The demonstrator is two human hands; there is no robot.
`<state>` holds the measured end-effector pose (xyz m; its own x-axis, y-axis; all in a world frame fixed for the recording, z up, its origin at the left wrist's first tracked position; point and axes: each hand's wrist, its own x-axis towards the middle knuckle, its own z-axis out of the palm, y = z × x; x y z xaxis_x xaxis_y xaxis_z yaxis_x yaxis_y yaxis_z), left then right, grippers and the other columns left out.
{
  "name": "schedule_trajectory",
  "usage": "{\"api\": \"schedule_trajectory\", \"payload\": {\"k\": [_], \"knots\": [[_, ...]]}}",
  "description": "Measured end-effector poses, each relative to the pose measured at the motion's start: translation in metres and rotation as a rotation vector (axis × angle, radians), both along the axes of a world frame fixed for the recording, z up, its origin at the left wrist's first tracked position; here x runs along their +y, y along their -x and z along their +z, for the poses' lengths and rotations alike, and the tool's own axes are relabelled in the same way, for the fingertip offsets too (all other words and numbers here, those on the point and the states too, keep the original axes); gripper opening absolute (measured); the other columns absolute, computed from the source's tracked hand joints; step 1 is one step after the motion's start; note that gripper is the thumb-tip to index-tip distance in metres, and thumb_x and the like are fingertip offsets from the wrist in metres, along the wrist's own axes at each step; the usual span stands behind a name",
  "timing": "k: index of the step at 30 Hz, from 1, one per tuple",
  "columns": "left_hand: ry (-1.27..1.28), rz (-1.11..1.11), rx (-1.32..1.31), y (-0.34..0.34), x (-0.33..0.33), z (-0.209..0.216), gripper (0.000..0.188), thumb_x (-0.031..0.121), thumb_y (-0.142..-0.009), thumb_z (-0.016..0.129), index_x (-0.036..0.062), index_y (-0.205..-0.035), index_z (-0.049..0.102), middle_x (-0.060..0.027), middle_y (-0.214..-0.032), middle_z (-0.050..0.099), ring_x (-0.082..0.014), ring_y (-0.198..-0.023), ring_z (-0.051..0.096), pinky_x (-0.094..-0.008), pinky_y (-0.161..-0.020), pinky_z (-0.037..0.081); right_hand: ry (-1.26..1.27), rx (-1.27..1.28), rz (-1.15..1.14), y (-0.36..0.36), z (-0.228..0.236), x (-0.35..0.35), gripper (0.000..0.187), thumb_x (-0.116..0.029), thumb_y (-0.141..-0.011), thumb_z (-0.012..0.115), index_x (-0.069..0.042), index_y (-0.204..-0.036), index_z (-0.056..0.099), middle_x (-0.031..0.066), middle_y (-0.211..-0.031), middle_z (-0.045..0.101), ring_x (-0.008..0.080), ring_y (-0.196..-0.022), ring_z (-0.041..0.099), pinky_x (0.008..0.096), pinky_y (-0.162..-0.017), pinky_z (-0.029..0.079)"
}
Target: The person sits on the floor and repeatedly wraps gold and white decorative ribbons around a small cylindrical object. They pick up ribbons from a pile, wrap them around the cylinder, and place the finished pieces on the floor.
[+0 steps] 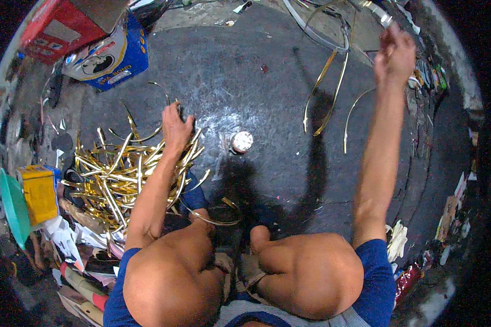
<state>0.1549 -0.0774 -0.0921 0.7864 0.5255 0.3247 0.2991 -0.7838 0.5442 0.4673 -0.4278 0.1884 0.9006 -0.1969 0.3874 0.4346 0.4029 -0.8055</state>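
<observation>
On the left, my left hand [177, 126] is at the far edge of a heap of shiny gold strips [120, 174]. Its thumb stands apart from the fingers, and a thin curved strip [159, 87] reaches its fingertips. My right arm stretches far to the upper right. There my right hand [395, 57], slightly blurred, has its fingers curled at the end of a bright, shiny strip [382, 15]. Left of that hand, long gold strips [324, 92] hang over the dark mat beside a pale band [305, 27]. A small round white-topped container [241, 142] stands mid-mat.
A blue and white tin [114, 60] and a red box [65, 30] stand at the far left. Nearer are a yellow tin [38, 193] and a green dish-like piece [13, 207]. Scraps [76, 240] litter the dark mat's [218, 71] left side. My bent knees frame the near edge.
</observation>
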Motion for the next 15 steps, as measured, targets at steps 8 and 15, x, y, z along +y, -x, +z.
{"api": "schedule_trajectory", "payload": {"k": [8, 15], "knots": [[0.022, -0.021, 0.215, -0.007, 0.006, -0.009, 0.016, 0.013, -0.082, 0.07, 0.0033, -0.094, 0.065, -0.016, -0.095, 0.065, -0.0358, -0.091, 0.064, -0.0462, -0.082, 0.05, 0.733, 0.414, -0.089, 0.158, -0.281, -0.031, 0.023, -0.01, -0.085, 0.077, -0.007, -0.097, 0.059, 0.0017, -0.083, 0.065, 0.0127, -0.076, 0.061, 0.029, -0.073, 0.051], [0.464, -0.217, 0.113, 0.007, -0.042, 0.014, 0.015, 0.007, -0.081, 0.065, 0.0023, -0.094, 0.07, -0.011, -0.081, 0.068, -0.0203, -0.071, 0.066, -0.0326, -0.066, 0.051, 1.128, 0.079, 0.33, 0.264, -0.25, 0.055, 0.064, -0.014, -0.067, 0.083, -0.005, -0.125, 0.056, 0.0152, -0.12, 0.055, 0.0302, -0.102, 0.06, 0.0402, -0.092, 0.051]]}}
